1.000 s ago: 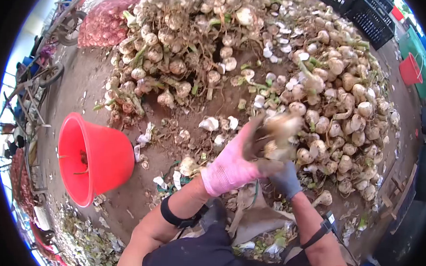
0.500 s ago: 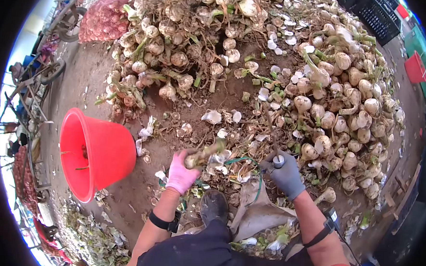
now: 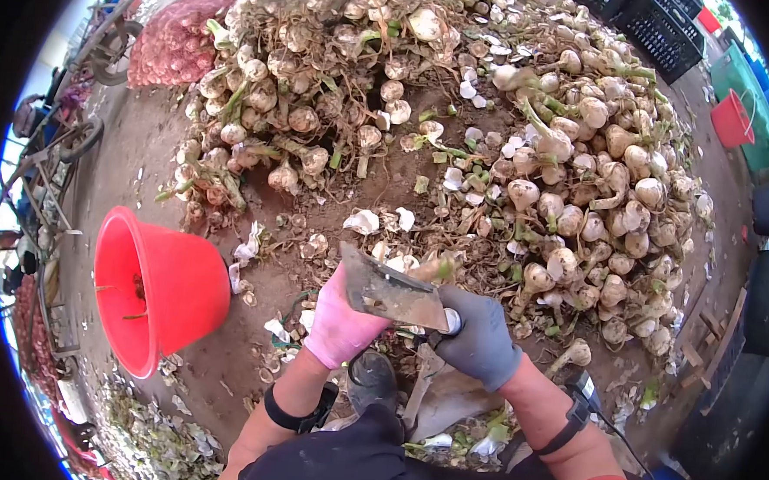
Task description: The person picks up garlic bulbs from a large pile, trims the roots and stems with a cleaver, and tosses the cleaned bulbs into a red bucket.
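Note:
My left hand (image 3: 339,320), in a pink glove, is closed at the left end of a wide blade. The blade hides most of the garlic bulb it grips; a blurred greenish stem (image 3: 436,270) sticks out above the metal. My right hand (image 3: 479,336), grey-gloved, is wrapped round the handle of a cleaver (image 3: 395,294), whose broad, dull blade lies across toward the left hand. Beneath both hands are garlic skins and cut roots. To the right spreads a heap of whole garlic bulbs (image 3: 568,219) with stems.
A red bucket (image 3: 186,290) stands tilted at the left. Uncut garlic with roots (image 3: 304,118) is piled ahead, beside a red mesh sack (image 3: 175,51). My boot (image 3: 373,383) is below my hands. Black crates (image 3: 660,37) and another red bucket (image 3: 733,119) are at the far right.
My right hand has brought the cleaver left and turned its flat into view, over the garlic bulb in my left hand. The hands are now close together. The whole view has shifted slightly.

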Tool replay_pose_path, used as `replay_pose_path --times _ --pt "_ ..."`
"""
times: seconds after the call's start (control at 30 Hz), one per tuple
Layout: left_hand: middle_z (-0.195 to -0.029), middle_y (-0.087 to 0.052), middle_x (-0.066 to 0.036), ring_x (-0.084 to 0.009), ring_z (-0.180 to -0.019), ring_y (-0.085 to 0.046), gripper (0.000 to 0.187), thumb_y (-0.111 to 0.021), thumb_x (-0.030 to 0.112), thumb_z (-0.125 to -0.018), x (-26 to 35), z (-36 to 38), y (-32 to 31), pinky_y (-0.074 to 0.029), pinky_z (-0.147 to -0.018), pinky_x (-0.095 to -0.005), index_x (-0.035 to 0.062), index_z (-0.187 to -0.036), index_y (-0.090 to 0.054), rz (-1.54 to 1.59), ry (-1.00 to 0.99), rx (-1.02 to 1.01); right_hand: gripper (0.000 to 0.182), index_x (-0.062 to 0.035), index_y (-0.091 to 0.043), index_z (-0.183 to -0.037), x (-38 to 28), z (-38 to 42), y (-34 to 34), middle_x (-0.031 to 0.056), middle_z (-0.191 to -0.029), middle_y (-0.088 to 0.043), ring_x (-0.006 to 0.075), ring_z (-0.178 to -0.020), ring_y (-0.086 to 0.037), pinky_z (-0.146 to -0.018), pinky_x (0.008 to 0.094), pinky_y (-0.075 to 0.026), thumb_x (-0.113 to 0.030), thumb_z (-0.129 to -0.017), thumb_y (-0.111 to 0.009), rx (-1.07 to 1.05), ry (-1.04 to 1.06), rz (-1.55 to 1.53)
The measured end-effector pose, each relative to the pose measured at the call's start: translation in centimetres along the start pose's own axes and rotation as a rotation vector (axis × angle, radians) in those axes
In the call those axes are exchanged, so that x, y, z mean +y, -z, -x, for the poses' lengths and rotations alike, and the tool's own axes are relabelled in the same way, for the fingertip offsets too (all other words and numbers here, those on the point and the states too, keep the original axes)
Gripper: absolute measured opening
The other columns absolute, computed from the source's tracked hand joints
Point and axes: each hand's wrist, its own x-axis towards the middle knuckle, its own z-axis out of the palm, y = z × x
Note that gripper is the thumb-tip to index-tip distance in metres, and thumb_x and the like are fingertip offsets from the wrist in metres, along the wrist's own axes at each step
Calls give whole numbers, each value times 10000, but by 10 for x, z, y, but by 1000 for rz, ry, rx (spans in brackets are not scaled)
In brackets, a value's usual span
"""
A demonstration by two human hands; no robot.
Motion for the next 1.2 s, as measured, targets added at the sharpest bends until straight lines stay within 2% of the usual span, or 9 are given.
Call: replay_pose_path --times 0.03,0.17,0.23,0.63,0.8,0.83,1.0,1.07,1.2 --pt "-979 -612 -30 -103 -896 -600 408 -725 -22 -689 3 1 10 -508 -814 -254 42 -1045 -537 -320 -85 -32 246 -96 -648 -953 7 0 -1 165 -753 -638 361 -716 -646 -622 420 -511 -95 -709 -680 42 19 1" --pt "-925 -614 -30 -82 -853 -584 333 -675 -33 -686 17 13 14 -512 -772 -256 40 -986 -549 -167 -37 11 220 -68 -651 -942 74 -6 3 175 -746 -631 353 -706 -648 -616 404 -510 -134 -739 -703 12 -329 109" --pt "-942 -600 -34 -92 -857 -577 405 -670 -23 -693 20 12 14 -505 -765 -249 29 -1062 -512 -138 47 8 133 -28 -643 -865 70 14 2 132 -729 -639 226 -659 -624 -633 331 -491 -97 -774 -711 85 -337 -78" --pt "-1077 -617 -69 -132 -982 -604 740 -840 24 -630 36 -11 6 -503 -886 -281 1 -1259 -451 -139 -42 50 190 -26 -642 -861 58 20 -19 139 -747 -660 244 -699 -646 -668 368 -500 -167 -784 -743 -207 -439 -57" --pt "-1049 -614 -60 -125 -979 -595 739 -857 84 -624 33 -11 -1 -498 -873 -280 23 -1238 -451 -367 -238 -113 284 -93 -646 -1005 6 4 15 144 -780 -658 344 -735 -654 -627 389 -511 -179 -748 -734 -51 -97 0" --pt "-1045 -594 -46 -111 -971 -579 730 -863 107 -648 17 -13 -1 -487 -867 -268 32 -1237 -437 -90 -60 -218 262 -110 -633 -985 -5 2 21 133 -765 -646 348 -716 -641 -609 406 -501 -144 -735 -705 -63 -7 39" --pt "-1072 -551 -29 -84 -968 -543 706 -846 154 -715 33 -6 -4 -477 -863 -260 52 -1262 -411 -226 -210 -301 203 -119 -586 -877 -23 -2 26 115 -743 -617 340 -708 -636 -576 423 -484 -111 -694 -672 -138 113 238" --pt "-1054 -550 -18 -91 -950 -546 708 -851 169 -707 31 -4 -9 -476 -859 -265 55 -1257 -421 55 69 -280 213 -120 -587 -878 -22 0 25 108 -752 -621 333 -723 -640 -579 418 -489 -114 -686 -679 -154 146 270" --pt "-1022 -572 -64 -121 -926 -564 631 -822 200 -739 19 -1 -7 -482 -839 -283 41 -1211 -435 -333 -105 -232 199 -118 -586 -879 -9 1 16 107 -759 -623 328 -735 -644 -581 416 -492 -141 -702 -675 -158 148 250"
